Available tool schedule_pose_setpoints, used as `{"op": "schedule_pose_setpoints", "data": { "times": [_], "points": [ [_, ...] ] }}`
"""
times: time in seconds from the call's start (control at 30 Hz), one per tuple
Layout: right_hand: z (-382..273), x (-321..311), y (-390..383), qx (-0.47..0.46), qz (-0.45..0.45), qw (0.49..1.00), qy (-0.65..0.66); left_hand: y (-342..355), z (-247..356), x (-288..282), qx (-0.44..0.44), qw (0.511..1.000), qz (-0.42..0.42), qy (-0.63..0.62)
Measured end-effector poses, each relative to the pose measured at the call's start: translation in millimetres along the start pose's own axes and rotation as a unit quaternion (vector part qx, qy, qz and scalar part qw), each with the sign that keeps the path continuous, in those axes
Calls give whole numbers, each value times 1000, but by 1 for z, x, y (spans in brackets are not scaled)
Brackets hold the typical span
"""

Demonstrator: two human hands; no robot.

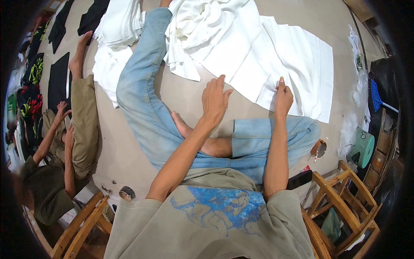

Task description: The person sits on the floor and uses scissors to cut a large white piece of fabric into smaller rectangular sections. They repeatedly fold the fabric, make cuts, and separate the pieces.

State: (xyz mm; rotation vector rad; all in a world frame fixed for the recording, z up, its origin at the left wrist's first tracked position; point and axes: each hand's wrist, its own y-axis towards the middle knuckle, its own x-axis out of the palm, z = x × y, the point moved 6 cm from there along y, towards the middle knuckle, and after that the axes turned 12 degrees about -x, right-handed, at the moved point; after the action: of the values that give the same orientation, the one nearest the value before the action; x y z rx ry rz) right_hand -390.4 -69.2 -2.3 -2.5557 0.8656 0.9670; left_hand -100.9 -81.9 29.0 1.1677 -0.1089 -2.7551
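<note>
White cloth pieces [241,56] lie overlapped on the floor ahead of me, their near edges reaching toward my hands. My left hand [214,100] is open, palm down, its fingers stretched out beside the near edge of the cloth. My right hand [283,98] is closed over the cloth's near right part, next to a small raised fold [268,91]. Its thumb points away from me, with a small yellow-orange spot at the tip. What the curled fingers hold, if anything, is hidden.
My jeans-clad legs [142,82] frame the floor [114,151]. Stacked white cloth [118,26] lies at far left. Another person [51,181] sits left beside dark pieces [58,80]. Wooden stools [340,207], a phone [299,179], a tape roll [127,193] and a green container [361,148] are nearby.
</note>
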Motion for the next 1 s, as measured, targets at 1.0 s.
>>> {"op": "schedule_pose_setpoints", "data": {
  "times": [1.0],
  "points": [
    [6,-3,7,84,-4,995,52,55,-20,12,427,859,-192,207]
  ]
}}
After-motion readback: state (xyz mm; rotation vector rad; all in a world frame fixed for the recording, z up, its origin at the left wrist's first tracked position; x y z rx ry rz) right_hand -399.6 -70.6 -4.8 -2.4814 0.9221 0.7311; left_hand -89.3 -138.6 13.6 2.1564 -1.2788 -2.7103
